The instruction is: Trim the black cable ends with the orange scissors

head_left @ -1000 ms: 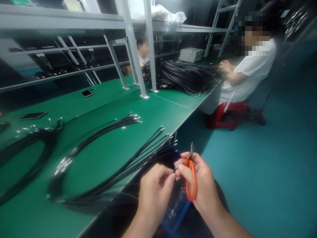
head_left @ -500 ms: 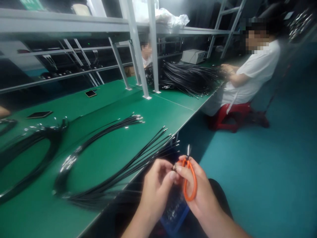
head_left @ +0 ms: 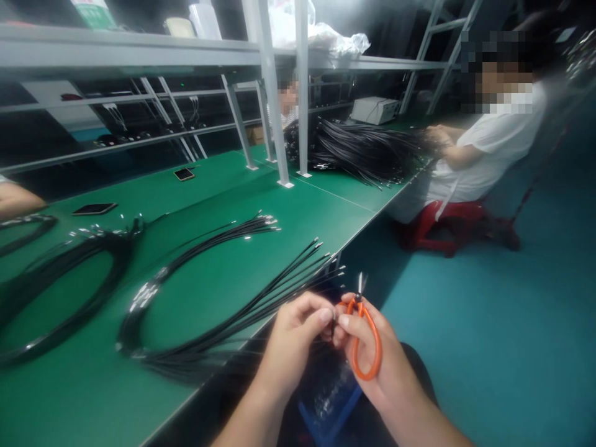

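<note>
Scissors with orange handles [head_left: 379, 347] rest in my right hand [head_left: 388, 354], blades pointing up and slightly parted. That hand's thumb and fingertips are also pinched close to a small dark piece [head_left: 333, 318], perhaps a cable end. My left hand [head_left: 293, 341] pinches this piece between thumb and index finger; the fingertips hide most of it. Both hands are over my lap, just off the table edge. A looped bundle of black cables [head_left: 139, 304] with silvery tips lies on the green table [head_left: 195, 285] beside my left hand, its loose ends reaching toward the edge.
Below my hands is a blue bin [head_left: 335, 422] with small shiny bits. More cable coils [head_left: 107, 248] and two phones [head_left: 94, 209] lie leftward. White posts [head_left: 279, 136] carry a shelf. A co-worker [head_left: 498, 130] sits on a red stool [head_left: 433, 223] near a big cable pile [head_left: 363, 146].
The whole scene has shifted a little rightward as my view turned left. My left thumb and index finger have closed further over the small piece. The scissors stay in my right hand.
</note>
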